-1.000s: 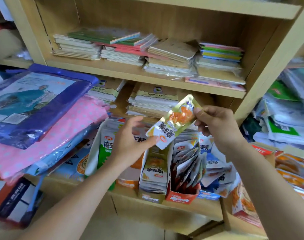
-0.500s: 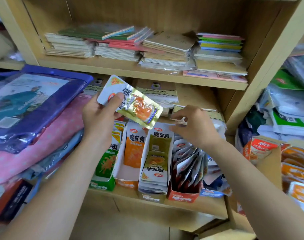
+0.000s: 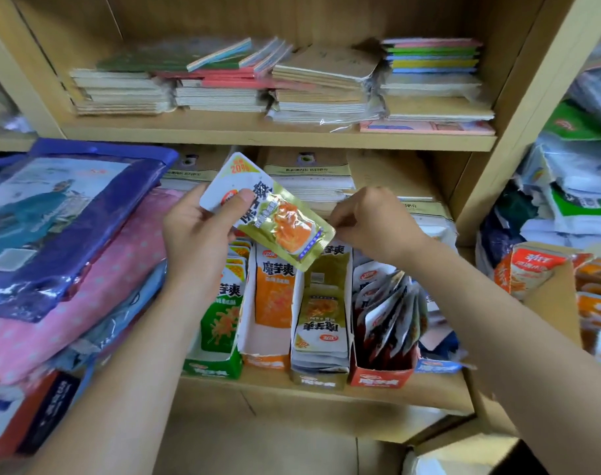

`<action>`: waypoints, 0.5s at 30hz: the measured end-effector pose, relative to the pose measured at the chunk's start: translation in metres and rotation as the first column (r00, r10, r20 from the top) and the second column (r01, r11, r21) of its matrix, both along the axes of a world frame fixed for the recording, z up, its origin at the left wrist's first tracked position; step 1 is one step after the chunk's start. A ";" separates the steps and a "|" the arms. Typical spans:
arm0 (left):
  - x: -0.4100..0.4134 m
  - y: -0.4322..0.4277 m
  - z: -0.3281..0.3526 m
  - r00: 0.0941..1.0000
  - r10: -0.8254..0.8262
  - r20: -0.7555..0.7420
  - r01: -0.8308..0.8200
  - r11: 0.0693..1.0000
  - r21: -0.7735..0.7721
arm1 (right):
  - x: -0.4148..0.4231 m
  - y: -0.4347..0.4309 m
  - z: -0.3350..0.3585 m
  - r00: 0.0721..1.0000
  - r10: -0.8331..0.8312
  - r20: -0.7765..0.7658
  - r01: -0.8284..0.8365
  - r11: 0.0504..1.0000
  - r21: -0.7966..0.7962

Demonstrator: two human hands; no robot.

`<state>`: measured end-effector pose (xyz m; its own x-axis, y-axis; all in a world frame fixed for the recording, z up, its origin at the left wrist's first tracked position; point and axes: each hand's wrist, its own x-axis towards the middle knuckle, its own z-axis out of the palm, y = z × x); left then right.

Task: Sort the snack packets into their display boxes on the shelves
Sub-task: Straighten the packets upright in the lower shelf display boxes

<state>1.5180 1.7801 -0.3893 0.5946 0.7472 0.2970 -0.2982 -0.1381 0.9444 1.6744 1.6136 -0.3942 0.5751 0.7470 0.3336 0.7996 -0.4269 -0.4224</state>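
Observation:
My left hand grips the white end of a gold and white snack packet, thumb on top, and holds it tilted above the display boxes. My right hand has its fingers curled, and their tips pinch the packet's right corner. Below on the shelf stand a green box, an orange box, a gold box stacked with matching gold packets, a red box with packets on edge, and a blue box partly hidden by my right forearm.
Stacked notebooks fill the shelf above. Wrapped pink and purple packages pile up at the left. A cardboard box of orange packets sits at the right, beyond the wooden upright.
My right hand let go of the packet, dropped toward the boxes, then came back up to its right corner. My left hand carried the packet left and turned its white end up.

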 end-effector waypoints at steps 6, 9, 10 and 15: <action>-0.005 -0.002 0.000 0.999 0.048 0.010 -0.049 0.997 0.057 | -0.002 -0.013 0.021 1.000 -0.015 -0.007 0.016 0.976 0.218; -0.009 0.001 0.001 0.995 0.093 0.038 -0.095 0.995 0.029 | -0.003 -0.024 0.036 0.998 -0.051 -0.043 0.062 0.940 0.334; -0.010 0.001 0.001 0.995 0.095 0.043 -0.096 0.995 0.025 | -0.003 -0.028 0.042 0.994 -0.044 -0.099 0.078 0.921 0.382; -0.010 -0.002 -0.004 0.999 -0.010 -0.044 0.017 0.988 0.157 | -0.008 -0.052 0.057 0.928 0.087 -0.362 0.118 0.852 0.510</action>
